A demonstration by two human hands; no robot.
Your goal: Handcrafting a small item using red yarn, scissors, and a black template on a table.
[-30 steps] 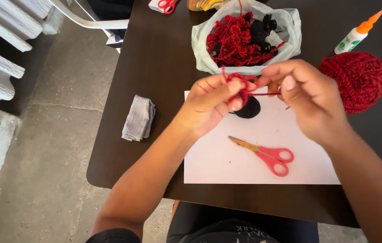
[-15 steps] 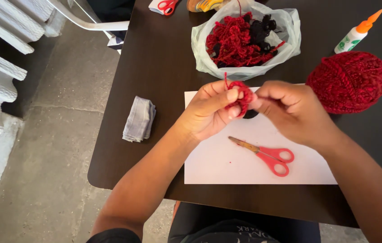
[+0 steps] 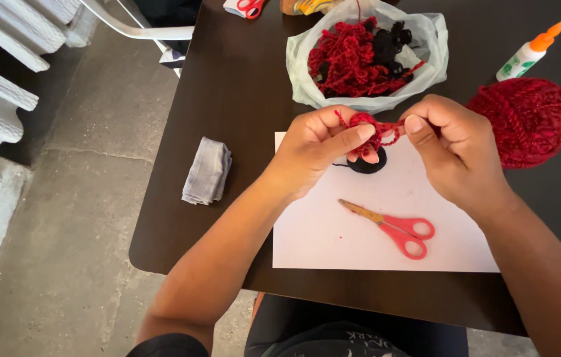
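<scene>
Pinching a small tuft of red yarn (image 3: 370, 129) between thumb and forefinger, the left hand (image 3: 317, 149) held it above the white sheet of paper (image 3: 333, 238), while the right hand (image 3: 455, 149) gripped a strand of the same tuft from the other side, fingertips closed on it. Directly under the tuft lay one small black round piece (image 3: 368, 164) on the paper. One clear plastic bag (image 3: 429, 56), open at the top, sat at the far side of the dark table (image 3: 227, 99) and held loose red and black yarn scraps. One glue bottle (image 3: 530, 53), white with an orange pointed cap and a green label, lay tilted at the far right. One red ball of yarn (image 3: 531, 122) rested just beside the right hand. Scissors numbered two: one red-handled pair (image 3: 399, 228) on the paper near the person, another pair (image 3: 249, 6) at the table's far edge. One folded grey cloth (image 3: 208, 170) lay to the left, well apart.
</scene>
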